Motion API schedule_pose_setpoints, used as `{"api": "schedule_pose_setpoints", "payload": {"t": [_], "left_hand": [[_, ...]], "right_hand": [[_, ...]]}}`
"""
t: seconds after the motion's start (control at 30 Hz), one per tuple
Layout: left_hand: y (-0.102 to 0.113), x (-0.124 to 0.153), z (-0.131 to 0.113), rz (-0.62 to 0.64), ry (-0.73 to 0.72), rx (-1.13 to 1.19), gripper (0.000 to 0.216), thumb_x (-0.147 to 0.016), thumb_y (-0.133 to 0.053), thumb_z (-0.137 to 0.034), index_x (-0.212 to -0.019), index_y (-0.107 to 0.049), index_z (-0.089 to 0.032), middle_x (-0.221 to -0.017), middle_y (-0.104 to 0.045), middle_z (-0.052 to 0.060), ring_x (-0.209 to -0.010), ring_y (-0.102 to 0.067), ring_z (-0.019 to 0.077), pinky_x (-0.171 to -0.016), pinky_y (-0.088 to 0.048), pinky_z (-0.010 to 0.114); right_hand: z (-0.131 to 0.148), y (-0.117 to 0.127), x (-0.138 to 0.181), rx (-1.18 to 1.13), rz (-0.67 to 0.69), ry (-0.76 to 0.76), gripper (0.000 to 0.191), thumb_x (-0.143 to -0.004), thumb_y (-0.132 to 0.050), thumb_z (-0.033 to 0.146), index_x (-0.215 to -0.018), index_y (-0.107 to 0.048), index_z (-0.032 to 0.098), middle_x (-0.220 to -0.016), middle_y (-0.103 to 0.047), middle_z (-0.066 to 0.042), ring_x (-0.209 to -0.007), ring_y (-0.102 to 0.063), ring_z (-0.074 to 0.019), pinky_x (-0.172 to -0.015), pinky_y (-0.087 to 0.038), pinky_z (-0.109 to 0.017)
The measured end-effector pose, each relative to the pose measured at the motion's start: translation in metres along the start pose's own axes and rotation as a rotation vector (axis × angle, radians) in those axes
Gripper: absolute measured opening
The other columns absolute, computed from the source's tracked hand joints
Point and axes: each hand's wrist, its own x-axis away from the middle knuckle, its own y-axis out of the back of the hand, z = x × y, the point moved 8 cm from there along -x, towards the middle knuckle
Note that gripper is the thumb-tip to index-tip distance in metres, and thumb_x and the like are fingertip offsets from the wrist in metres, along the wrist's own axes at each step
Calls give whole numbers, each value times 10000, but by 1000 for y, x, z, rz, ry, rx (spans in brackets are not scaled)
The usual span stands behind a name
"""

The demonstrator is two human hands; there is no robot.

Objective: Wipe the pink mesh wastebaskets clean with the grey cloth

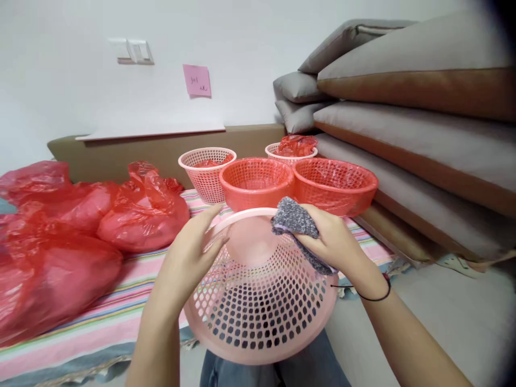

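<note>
Nearest are the person's jeans [318, 360], and above them the pink basket [258, 290] tilts with its wide mouth toward the wearer, its lower rim over the knees and its far rim toward the striped cloth [153, 274]. The left hand [193, 242] straddles the rim on the left, thumb inside and a finger outside; how firmly it pinches, I cannot tell. The right hand [322, 234] clutches a grey rag [294, 217] over the rim on the right.

The basket seems to depend on the hands for its tilt, so a slack left hand or a hard push through the rag could swivel it or tip it onto the lap. A fold of rag might snag in the holes, and the loose end of the black cord [374, 300] on the right wrist, close to the basket's edge, could catch there too.

Beyond, red bags [141, 215] crowd the left side of the striped cloth; a wide elbow might shift them. Near its far right corner, two red baskets [257, 192] stand side by side, just behind the pink one; shoving that forward could knock them. Further back are smaller pale baskets [207, 180] with red plastic inside. Stacked cushions [403, 118] rise along the right; a bump could make the pile slump onto the nearer red basket.
</note>
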Motion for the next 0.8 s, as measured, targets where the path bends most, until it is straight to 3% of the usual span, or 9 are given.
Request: {"api": "schedule_pose_setpoints", "payload": {"t": [0.1,0.2,0.27,0.37,0.47,0.57,0.8], "left_hand": [[3,57,30,-286,204,7,640,-884,-636,-491,-1444,-508,-210,-1457,-574,141,-1361,-524,320,-1166,-383,506],[-26,121,62,-457,553,140,774,-793,-688,-603,-1419,-494,-191,-1412,-571,171,-1306,-550,379,-1122,-412,562],[-51,158,74,-486,768,220,746,-757,-709,-641,-1326,-542,-188,-1286,-629,155,-1199,-609,379,-1066,-451,577],[-72,198,74,-540,912,342,723,-699,-743,-677,-1200,-565,-186,-1140,-650,117,-1054,-649,354,-998,-489,575],[-74,221,68,-568,971,385,703,-674,-766,-678,-1147,-579,-193,-1117,-647,96,-1057,-640,345,-1033,-461,578],[-67,230,60,-589,969,432,719,-695,-780,-634,-1242,-565,-220,-1208,-642,95,-1146,-623,350,-1071,-448,558],[-38,202,35,-549,752,372,753,-803,-751,-529,-1465,-494,-280,-1437,-568,86,-1339,-537,342,-1210,-351,513]], "right_hand": [[-16,3,23,-32,-74,-129,350,-904,-619,309,-1227,-621,171,-1153,-753,-114,-1017,-733,-298,-835,-570,-395],[-26,5,53,-60,-168,-215,369,-911,-628,345,-1245,-627,189,-1163,-757,-102,-1035,-735,-276,-845,-579,-365],[-27,8,73,-56,-237,-237,397,-911,-635,372,-1263,-630,189,-1165,-761,-103,-1033,-738,-268,-855,-587,-356],[-29,12,100,-68,-332,-304,393,-895,-658,412,-1222,-667,193,-1096,-782,-93,-963,-753,-260,-827,-601,-344],[-35,14,124,-129,-398,-471,402,-845,-704,467,-1144,-712,198,-983,-799,-79,-849,-758,-257,-760,-610,-340],[-42,8,146,-253,-434,-684,443,-780,-742,514,-1091,-734,199,-961,-801,-74,-843,-755,-267,-763,-617,-353],[-49,-17,197,-540,-479,-1106,563,-649,-804,599,-1026,-716,189,-960,-796,-72,-887,-741,-283,-769,-609,-355]]}}
